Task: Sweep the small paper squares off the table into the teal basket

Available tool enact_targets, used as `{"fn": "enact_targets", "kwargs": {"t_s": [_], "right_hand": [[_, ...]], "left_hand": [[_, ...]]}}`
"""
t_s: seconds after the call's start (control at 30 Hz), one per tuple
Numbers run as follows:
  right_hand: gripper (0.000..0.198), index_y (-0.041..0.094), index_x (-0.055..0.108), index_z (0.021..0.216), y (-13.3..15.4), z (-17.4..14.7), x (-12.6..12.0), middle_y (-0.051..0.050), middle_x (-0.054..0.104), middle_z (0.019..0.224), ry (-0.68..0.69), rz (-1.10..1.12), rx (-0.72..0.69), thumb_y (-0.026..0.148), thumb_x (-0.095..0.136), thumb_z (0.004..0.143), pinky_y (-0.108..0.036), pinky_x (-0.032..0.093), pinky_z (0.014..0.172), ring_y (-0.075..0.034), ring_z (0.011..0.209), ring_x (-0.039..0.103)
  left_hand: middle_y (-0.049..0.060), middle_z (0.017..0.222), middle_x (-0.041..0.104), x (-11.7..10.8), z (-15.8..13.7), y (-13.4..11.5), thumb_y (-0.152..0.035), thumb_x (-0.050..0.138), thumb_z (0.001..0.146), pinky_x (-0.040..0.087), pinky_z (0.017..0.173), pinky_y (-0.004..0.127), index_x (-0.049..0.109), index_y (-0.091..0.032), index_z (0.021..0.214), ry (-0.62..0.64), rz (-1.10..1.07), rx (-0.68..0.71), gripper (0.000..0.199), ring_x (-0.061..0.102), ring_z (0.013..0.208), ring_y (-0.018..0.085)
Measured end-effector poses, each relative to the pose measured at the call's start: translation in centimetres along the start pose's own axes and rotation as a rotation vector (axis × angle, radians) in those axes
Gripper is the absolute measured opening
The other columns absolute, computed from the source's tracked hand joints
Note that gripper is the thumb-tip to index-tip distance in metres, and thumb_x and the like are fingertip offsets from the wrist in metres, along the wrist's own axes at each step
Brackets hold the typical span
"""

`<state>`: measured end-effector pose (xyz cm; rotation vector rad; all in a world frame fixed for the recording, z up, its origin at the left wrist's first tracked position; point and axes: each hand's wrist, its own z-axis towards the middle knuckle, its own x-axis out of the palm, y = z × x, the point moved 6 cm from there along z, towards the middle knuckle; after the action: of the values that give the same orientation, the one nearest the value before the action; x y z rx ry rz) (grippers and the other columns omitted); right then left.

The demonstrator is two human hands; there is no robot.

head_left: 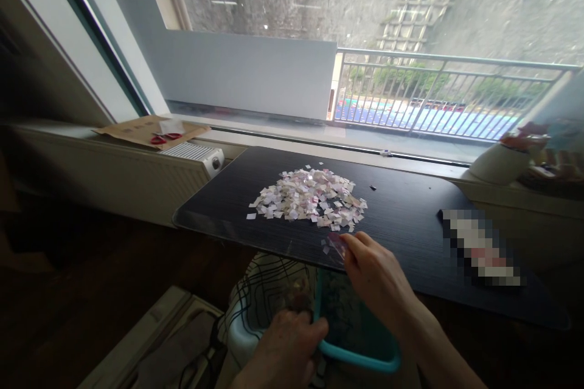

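A heap of small pale square paper pieces lies spread on the dark table. My right hand pinches a thin, see-through purplish sheet at the table's front edge, beside a few loose pieces. Below the edge, a turquoise plastic bin sits at my lap, with small pieces dimly visible inside. My left hand is closed on the bin's left rim, its thumb lying along it. The fingertips of this hand are partly hidden.
A blurred-out flat object lies on the table's right side. Red-handled scissors rest on a brown envelope atop the radiator at left. A white pot stands on the sill at right. A window is behind the table.
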<state>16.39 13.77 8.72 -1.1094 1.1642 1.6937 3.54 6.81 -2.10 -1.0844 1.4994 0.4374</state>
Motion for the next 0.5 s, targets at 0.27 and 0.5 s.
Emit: {"fn": "enact_targets", "kwargs": {"t_s": [0.27,0.5], "right_hand": [[0.027,0.018,0.061,0.104,0.8,-0.4,0.4,-0.004,0.059,0.088,0.044,0.021,-0.04,0.014,0.04,0.088,-0.025,0.039,0.07,-0.017,0.081,0.057],[0.027,0.018,0.061,0.106,1.6,0.4,0.6,-0.005,0.059,0.09,0.031,0.045,-0.069,0.014,0.041,0.088,-0.027,0.039,0.071,-0.018,0.083,0.056]], "left_hand": [[0.003,0.084,0.062,0.1,-0.1,-0.1,-0.013,0.055,0.07,0.046,0.069,0.033,0.055,-0.023,0.092,-0.041,0.0,0.026,0.024,0.06,0.079,0.025],[0.003,0.083,0.063,-0.1,-0.3,0.1,-0.015,0.054,0.07,0.047,0.066,0.033,0.054,-0.023,0.087,-0.079,0.009,0.026,0.02,0.061,0.076,0.025]]}}
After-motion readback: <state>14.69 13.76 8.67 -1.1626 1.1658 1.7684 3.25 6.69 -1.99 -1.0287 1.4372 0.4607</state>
